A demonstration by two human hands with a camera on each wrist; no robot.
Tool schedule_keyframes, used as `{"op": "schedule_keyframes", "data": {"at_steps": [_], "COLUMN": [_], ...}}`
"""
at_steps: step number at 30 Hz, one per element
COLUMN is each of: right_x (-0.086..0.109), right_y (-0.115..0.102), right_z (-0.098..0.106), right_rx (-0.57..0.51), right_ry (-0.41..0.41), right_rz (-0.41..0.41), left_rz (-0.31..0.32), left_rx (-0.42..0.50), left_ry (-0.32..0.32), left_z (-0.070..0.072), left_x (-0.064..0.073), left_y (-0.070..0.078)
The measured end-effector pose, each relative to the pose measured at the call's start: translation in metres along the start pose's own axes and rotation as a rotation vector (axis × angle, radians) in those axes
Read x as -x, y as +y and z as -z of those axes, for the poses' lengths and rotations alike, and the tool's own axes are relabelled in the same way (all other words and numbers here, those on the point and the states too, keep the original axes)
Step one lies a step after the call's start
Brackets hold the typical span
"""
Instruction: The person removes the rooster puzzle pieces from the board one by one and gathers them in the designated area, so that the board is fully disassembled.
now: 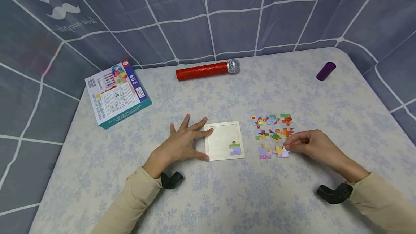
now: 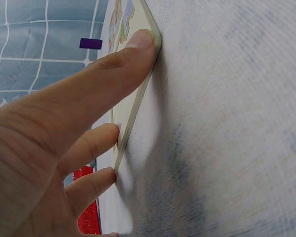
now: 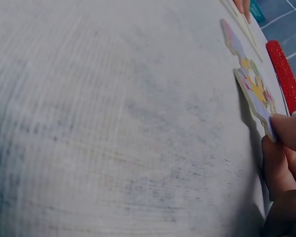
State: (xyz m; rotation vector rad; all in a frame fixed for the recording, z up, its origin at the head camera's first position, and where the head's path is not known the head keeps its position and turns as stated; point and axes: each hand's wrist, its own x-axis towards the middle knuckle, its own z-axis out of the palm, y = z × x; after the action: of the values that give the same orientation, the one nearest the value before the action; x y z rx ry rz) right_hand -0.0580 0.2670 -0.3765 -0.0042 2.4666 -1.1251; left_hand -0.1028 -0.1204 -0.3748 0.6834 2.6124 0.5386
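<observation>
A square wooden puzzle board [image 1: 224, 125] lies in the middle of the table, with one puzzle piece [image 1: 235, 149] in its lower right corner. My left hand [image 1: 183, 142] spreads its fingers at the board's left side; in the left wrist view the thumb [image 2: 140, 42] touches the board's edge. To the right, several loose puzzle pieces [image 1: 264, 153] lie in rows. My right hand [image 1: 316, 147] pinches a purple and yellow puzzle piece [image 1: 282, 151] at the lower right of the group. In the right wrist view that piece [image 3: 254, 101] is tilted, its near edge raised off the cloth.
A toy box [image 1: 118, 95] lies at the back left. A red glitter microphone [image 1: 204, 70] lies along the back edge, and a purple cylinder [image 1: 326, 71] at the back right. Behind the patterned tablecloth [image 1: 208, 198] hangs a grey checked curtain [image 1: 182, 3].
</observation>
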Motion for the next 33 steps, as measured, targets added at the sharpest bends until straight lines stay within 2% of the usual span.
{"op": "schedule_keyframes", "data": {"at_steps": [6, 13, 25, 33], "right_x": [0.001, 0.0, 0.001, 0.0], "right_y": [-0.004, -0.009, -0.009, -0.019], "right_z": [-0.005, -0.006, -0.008, -0.003], "right_rx": [0.109, 0.188, 0.21, 0.22], "right_ry": [0.072, 0.105, 0.127, 0.176], "right_rz": [0.047, 0.088, 0.115, 0.115], "left_rz": [0.006, 0.008, 0.0, 0.001], "left_rx": [0.008, 0.01, 0.004, 0.005], "left_ry": [-0.004, -0.003, 0.005, 0.003], "left_z": [-0.001, -0.001, -0.001, -0.001], "left_x": [0.0, -0.001, -0.001, -0.001], "left_y": [0.0, -0.001, -0.001, -0.001]}}
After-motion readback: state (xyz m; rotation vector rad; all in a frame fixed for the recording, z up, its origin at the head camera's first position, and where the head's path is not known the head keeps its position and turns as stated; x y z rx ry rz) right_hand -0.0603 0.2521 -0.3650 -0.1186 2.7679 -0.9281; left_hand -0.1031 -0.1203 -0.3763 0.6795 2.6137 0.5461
